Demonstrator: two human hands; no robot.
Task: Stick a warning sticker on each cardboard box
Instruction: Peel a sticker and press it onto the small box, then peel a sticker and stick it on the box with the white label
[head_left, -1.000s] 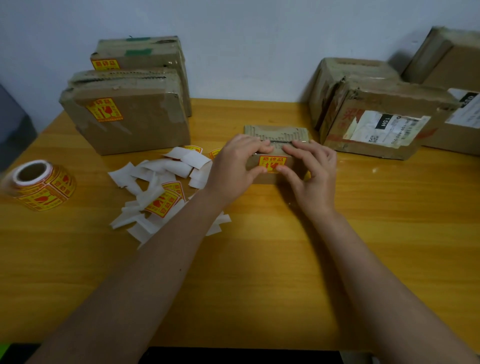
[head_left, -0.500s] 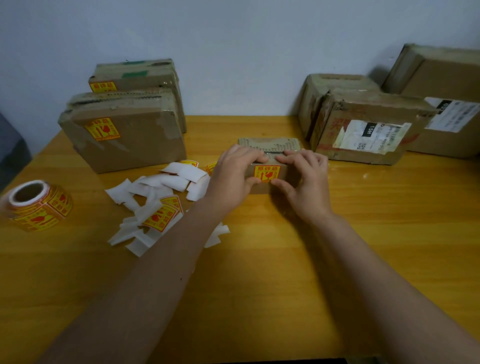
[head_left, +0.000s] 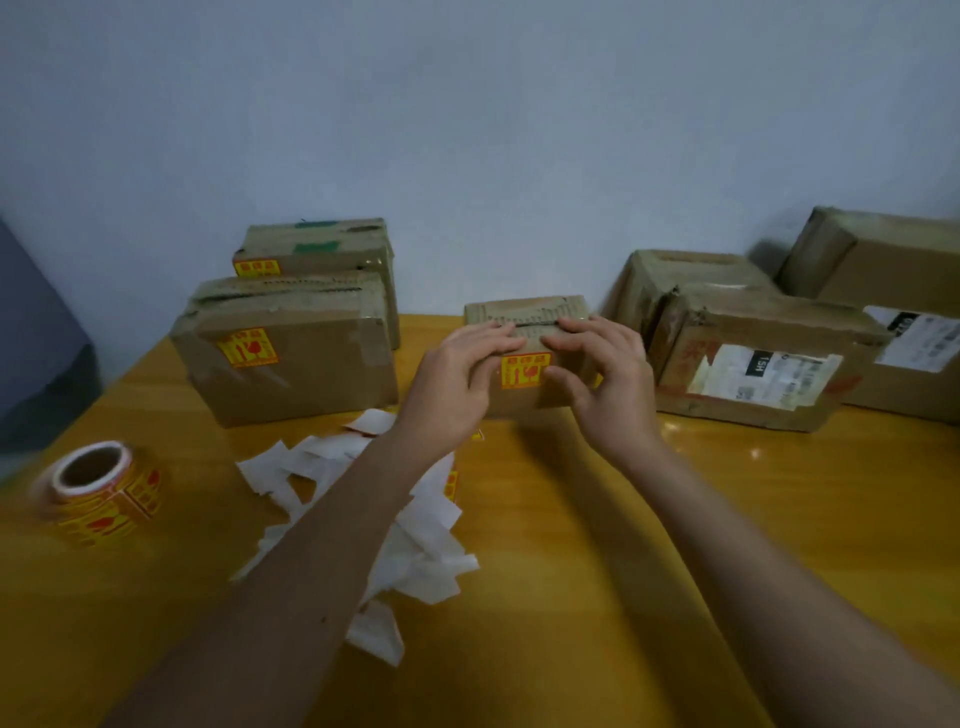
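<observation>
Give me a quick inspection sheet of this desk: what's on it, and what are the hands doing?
Surface: yellow wooden table, glossy.
Job's things: small cardboard box at centre with a warning sticker on its front; two stickered boxes at left; unstickered boxes at right; sticker roll on its side.
Clutter: white backing papers heaped under the left forearm.
Grippers: left hand and right hand hold the small box.
Cables: nothing seen.
Surroundings: pale wall behind.
</observation>
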